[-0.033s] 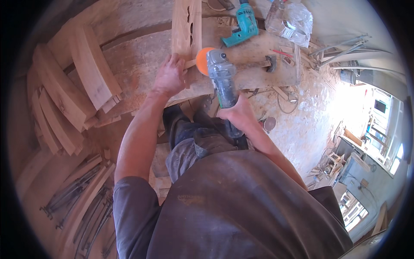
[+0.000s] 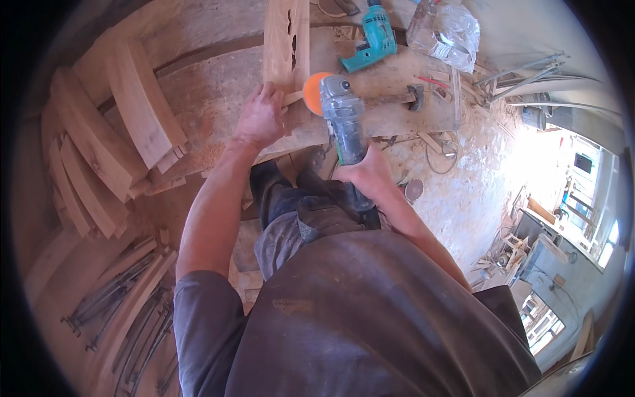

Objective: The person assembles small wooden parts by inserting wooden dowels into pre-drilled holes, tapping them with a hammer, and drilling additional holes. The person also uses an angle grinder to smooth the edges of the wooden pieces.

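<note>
My right hand (image 2: 370, 173) is wrapped around the body of a grey angle grinder (image 2: 342, 109), which has an orange disc (image 2: 316, 94) at its head. My left hand (image 2: 260, 118) is closed on a small, pale wooden strip (image 2: 292, 98), whose end points toward the disc. Whether disc and strip touch cannot be made out. Just beyond my left fingers lies a long board (image 2: 278, 49) with dark, ragged cracks along its length. Fingertips of the left hand are partly hidden.
On the workbench (image 2: 218, 79) lie a teal drill (image 2: 377, 36), a hammer (image 2: 413, 97) and a clear plastic bag (image 2: 456, 33). Curved wooden pieces (image 2: 142, 99) are stacked at left, above several metal clamps (image 2: 109, 291). A cable (image 2: 442, 155) loops on the right.
The grinder and its orange disc have shifted very slightly to the right, away from my left hand. My left hand has stayed in place.
</note>
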Demonstrator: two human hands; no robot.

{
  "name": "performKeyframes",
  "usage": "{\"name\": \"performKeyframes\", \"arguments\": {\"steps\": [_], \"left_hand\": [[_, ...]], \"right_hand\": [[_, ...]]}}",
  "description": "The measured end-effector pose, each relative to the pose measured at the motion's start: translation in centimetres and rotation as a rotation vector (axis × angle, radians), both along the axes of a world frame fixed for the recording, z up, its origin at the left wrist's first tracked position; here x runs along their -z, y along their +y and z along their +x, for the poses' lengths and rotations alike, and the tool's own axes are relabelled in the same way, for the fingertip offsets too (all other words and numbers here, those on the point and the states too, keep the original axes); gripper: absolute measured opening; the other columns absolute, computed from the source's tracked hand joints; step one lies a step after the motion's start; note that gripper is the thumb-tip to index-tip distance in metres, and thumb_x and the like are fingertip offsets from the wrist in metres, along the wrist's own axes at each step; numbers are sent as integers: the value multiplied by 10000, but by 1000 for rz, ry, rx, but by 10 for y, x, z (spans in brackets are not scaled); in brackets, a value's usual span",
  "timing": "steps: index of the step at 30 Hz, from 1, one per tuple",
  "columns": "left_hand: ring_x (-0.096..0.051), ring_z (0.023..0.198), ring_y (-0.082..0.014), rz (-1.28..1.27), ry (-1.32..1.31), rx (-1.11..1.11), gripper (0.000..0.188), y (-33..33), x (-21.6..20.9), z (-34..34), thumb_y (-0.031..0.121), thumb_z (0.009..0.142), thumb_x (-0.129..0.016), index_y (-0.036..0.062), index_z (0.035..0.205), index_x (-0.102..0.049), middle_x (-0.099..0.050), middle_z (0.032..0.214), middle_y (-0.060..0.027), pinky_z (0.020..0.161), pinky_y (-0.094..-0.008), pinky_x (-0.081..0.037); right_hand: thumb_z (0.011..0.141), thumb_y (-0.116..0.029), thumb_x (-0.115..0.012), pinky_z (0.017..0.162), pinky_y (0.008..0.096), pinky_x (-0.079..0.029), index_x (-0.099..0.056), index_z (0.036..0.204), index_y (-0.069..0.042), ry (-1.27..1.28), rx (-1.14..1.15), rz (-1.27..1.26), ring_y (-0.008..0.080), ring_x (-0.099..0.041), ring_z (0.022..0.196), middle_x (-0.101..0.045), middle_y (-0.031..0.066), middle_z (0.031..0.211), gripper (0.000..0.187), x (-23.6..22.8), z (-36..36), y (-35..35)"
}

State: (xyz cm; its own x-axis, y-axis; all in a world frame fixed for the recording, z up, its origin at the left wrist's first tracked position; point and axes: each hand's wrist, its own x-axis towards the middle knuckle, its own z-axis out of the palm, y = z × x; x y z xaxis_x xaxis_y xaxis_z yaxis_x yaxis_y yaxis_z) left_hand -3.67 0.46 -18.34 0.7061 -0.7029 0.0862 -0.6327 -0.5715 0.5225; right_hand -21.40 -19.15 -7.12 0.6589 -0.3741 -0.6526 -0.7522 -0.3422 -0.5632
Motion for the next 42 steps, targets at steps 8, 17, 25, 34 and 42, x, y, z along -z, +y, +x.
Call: {"name": "performKeyframes", "arguments": {"steps": [8,17,25,34,42], "left_hand": [[-565,1110,-413,-4,-13,-21,260,-4,-2,-3,91,844,-705,-1,1075,-629,-577,1118,-193,955,-485,-503],[-607,1021,-391,-153,163,-250,523,6,-39,-23,197,866,-785,-15,1313,-615,-594,1115,-183,917,-432,-522],[-671,1012,-210,-913,1603,-362,552,-10,-101,-91,448,1072,-578,-52,1297,-634,-709,1165,-139,869,-352,-538],[-669,1141,-313,-1135,1651,-474,759,49,-99,-61,601,917,-703,2,1363,-566,-687,1237,-150,1037,-461,-522],[-690,1072,-383,-1239,1623,-523,624,67,-97,-35,444,949,-644,-78,1284,-578,-678,1185,-303,978,-489,-548]], "right_hand": [[634,-173,-816,648,351,-540,-676,855,18,-153,296,194,208,-695,675,-696,107,727,324,2,-7,-27],[691,-150,-798,624,351,-555,-651,929,26,-211,374,439,218,-695,638,-692,120,763,331,-5,-20,-34],[688,-108,-797,709,361,-578,-679,1001,43,-342,338,819,205,-706,755,-714,109,866,366,-35,22,21],[661,-120,-803,621,380,-609,-639,1061,83,-349,137,1226,267,-733,651,-689,161,832,478,10,63,89],[755,-321,-819,657,370,-556,-693,861,51,-455,62,660,247,-698,656,-699,126,806,406,26,86,123]]}}
